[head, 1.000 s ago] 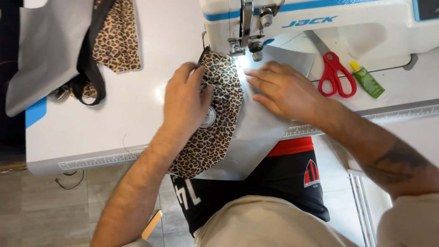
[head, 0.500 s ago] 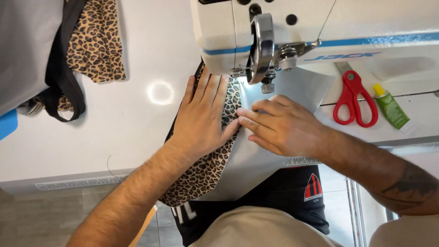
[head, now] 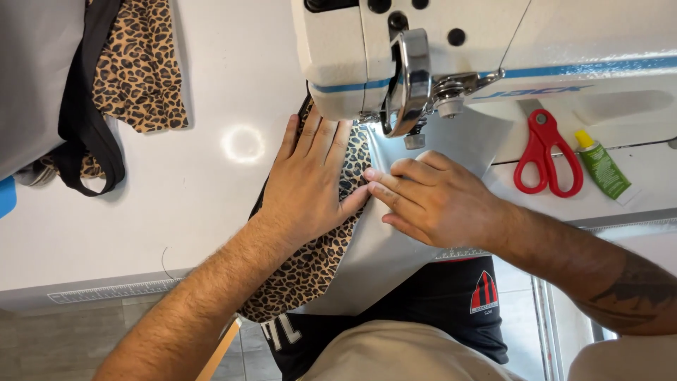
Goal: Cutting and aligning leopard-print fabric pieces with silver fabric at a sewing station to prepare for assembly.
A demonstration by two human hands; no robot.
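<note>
My left hand (head: 310, 183) lies flat, fingers spread, on a leopard-print fabric piece (head: 310, 271) that runs under the head of a white sewing machine (head: 451, 49). My right hand (head: 434, 197) presses with curled fingers on the grey fabric (head: 374, 264) beside it, fingertips at the seam where the two fabrics meet, just in front of the presser foot (head: 415, 140). Both fabrics hang over the table's front edge toward my lap. The needle area is partly hidden by the machine head.
Red-handled scissors (head: 544, 156) and a small green tube (head: 601, 164) lie on the machine bed to the right. At the far left sit more leopard fabric (head: 137, 67), black straps (head: 88, 141) and grey cloth (head: 35, 70) on the white table (head: 183, 212).
The view has moved closer to the machine head. My left hand flattened and slid forward on the leopard fabric, and my right hand drew in to the seam by the presser foot.
</note>
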